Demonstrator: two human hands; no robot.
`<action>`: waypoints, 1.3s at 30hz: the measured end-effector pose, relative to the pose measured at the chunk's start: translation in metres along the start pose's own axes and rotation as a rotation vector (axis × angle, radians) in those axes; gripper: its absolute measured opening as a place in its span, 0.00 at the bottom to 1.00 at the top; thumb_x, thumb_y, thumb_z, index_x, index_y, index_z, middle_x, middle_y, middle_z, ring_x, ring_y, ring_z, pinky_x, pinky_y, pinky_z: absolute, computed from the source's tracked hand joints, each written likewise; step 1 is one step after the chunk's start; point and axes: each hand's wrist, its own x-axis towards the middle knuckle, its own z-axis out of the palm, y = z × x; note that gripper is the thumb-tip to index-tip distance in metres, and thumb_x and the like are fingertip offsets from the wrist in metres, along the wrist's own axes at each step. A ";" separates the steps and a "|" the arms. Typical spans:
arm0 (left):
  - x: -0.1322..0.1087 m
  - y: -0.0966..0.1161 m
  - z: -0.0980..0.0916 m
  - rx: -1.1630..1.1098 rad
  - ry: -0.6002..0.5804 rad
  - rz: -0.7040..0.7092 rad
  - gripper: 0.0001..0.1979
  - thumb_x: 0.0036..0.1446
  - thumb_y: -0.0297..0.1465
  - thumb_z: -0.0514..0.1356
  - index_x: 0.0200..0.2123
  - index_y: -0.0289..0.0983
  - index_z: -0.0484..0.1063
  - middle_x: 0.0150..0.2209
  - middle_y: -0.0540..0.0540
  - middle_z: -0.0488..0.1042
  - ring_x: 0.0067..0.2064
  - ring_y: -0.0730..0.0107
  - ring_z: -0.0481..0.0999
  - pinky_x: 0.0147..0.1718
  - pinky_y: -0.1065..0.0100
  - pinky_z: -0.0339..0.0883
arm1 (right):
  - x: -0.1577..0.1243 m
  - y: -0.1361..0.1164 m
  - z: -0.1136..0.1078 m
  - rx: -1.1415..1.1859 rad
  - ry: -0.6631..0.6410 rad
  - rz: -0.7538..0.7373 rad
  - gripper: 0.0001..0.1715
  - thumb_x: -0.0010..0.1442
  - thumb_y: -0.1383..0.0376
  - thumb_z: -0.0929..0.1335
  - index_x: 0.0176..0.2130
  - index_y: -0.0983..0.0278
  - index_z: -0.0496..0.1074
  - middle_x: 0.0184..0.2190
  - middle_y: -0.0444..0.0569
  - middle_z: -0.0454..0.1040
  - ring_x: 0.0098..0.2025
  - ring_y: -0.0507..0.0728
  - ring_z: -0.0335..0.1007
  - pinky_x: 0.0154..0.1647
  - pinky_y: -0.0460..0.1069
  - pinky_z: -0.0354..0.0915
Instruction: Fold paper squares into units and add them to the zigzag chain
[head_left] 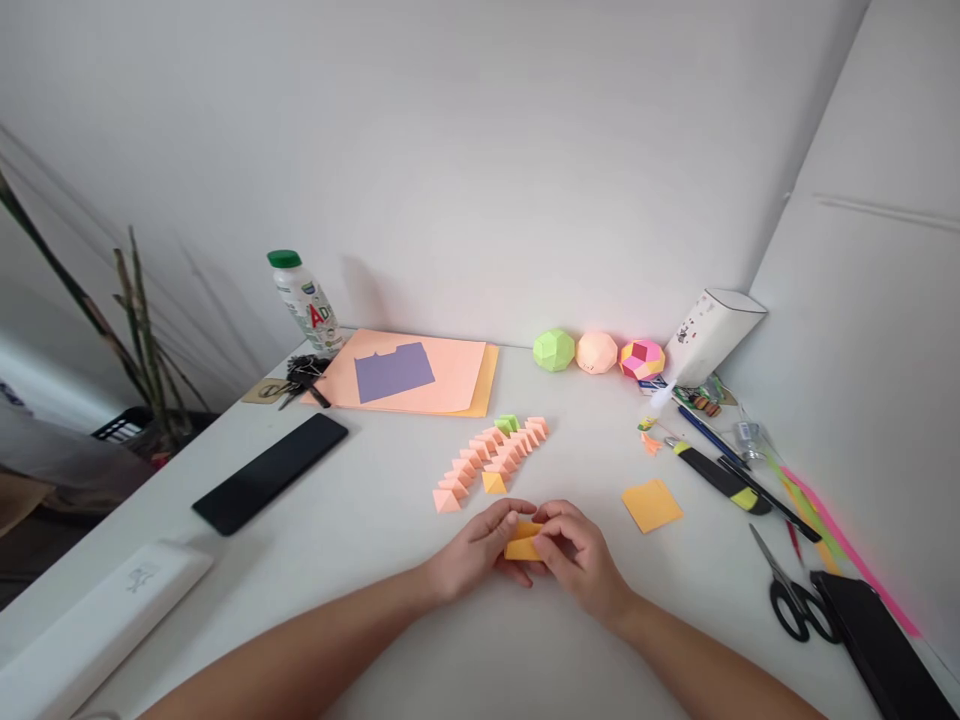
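Note:
Between my two hands is a small piece of folded orange paper [523, 549], with creased flaps showing. My left hand [480, 548] grips its left side, thumb on top and fingers partly beneath. On the right side my right hand [581, 560] pinches the same paper between thumb and fingers. Just beyond my hands lie two rows of folded peach paper units [468, 462]. A folded orange unit [494, 483] sits at the near end of one row, and green units [508, 424] are at the far end. To the right lies a square orange sheet [652, 506].
Scissors [796, 590], a utility knife [720, 476] and a black case [885, 640] lie at right. Paper balls [597, 352] line the wall. Peach sheets [457, 375], a bottle [306, 305], keys [306, 375], a black phone [271, 472] and a white device [105, 625] are at left.

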 end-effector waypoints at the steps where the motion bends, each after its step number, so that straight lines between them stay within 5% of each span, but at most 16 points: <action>1: -0.001 -0.001 -0.001 -0.010 -0.017 0.016 0.21 0.60 0.45 0.47 0.48 0.37 0.60 0.42 0.39 0.73 0.41 0.57 0.76 0.39 0.54 0.69 | 0.000 0.000 0.001 0.022 0.012 0.013 0.10 0.60 0.62 0.63 0.28 0.63 0.66 0.38 0.51 0.65 0.26 0.50 0.65 0.26 0.47 0.67; 14: 0.004 -0.013 -0.004 -0.022 -0.064 0.063 0.23 0.52 0.33 0.63 0.49 0.39 0.60 0.35 0.45 0.74 0.38 0.64 0.75 0.38 0.60 0.69 | -0.001 -0.004 0.001 0.025 0.078 0.057 0.13 0.60 0.63 0.64 0.25 0.63 0.61 0.21 0.42 0.64 0.22 0.50 0.60 0.23 0.45 0.59; 20: 0.001 -0.009 -0.002 0.170 -0.027 0.167 0.14 0.51 0.38 0.62 0.39 0.37 0.71 0.54 0.42 0.59 0.41 0.67 0.71 0.36 0.65 0.70 | 0.000 -0.003 0.000 -0.077 0.113 0.072 0.17 0.61 0.61 0.61 0.23 0.63 0.58 0.20 0.40 0.57 0.22 0.49 0.52 0.22 0.45 0.54; 23: 0.000 -0.009 -0.001 0.277 0.006 0.131 0.17 0.56 0.42 0.55 0.34 0.34 0.73 0.38 0.43 0.70 0.33 0.70 0.71 0.32 0.68 0.68 | -0.001 -0.002 0.000 -0.038 0.110 0.095 0.16 0.61 0.61 0.61 0.24 0.63 0.58 0.21 0.41 0.57 0.22 0.49 0.53 0.22 0.45 0.55; 26: -0.001 -0.009 0.000 0.299 -0.029 0.038 0.20 0.58 0.45 0.51 0.33 0.33 0.71 0.22 0.49 0.69 0.24 0.73 0.70 0.23 0.72 0.64 | -0.003 -0.001 0.000 0.018 0.099 0.110 0.14 0.61 0.60 0.61 0.26 0.63 0.60 0.21 0.41 0.60 0.22 0.50 0.56 0.21 0.44 0.56; 34: -0.001 -0.003 0.003 0.161 -0.040 0.022 0.19 0.56 0.46 0.54 0.33 0.33 0.68 0.24 0.48 0.71 0.25 0.71 0.73 0.19 0.73 0.65 | -0.006 0.001 0.002 0.025 0.102 0.051 0.04 0.61 0.64 0.62 0.35 0.62 0.63 0.22 0.42 0.66 0.21 0.51 0.63 0.21 0.45 0.63; 39: 0.002 -0.002 -0.001 0.001 -0.008 0.050 0.20 0.57 0.46 0.53 0.34 0.33 0.67 0.21 0.46 0.72 0.26 0.66 0.74 0.19 0.72 0.66 | -0.006 -0.004 0.005 -0.038 0.025 -0.203 0.17 0.61 0.71 0.58 0.50 0.59 0.59 0.34 0.49 0.68 0.28 0.53 0.69 0.29 0.50 0.69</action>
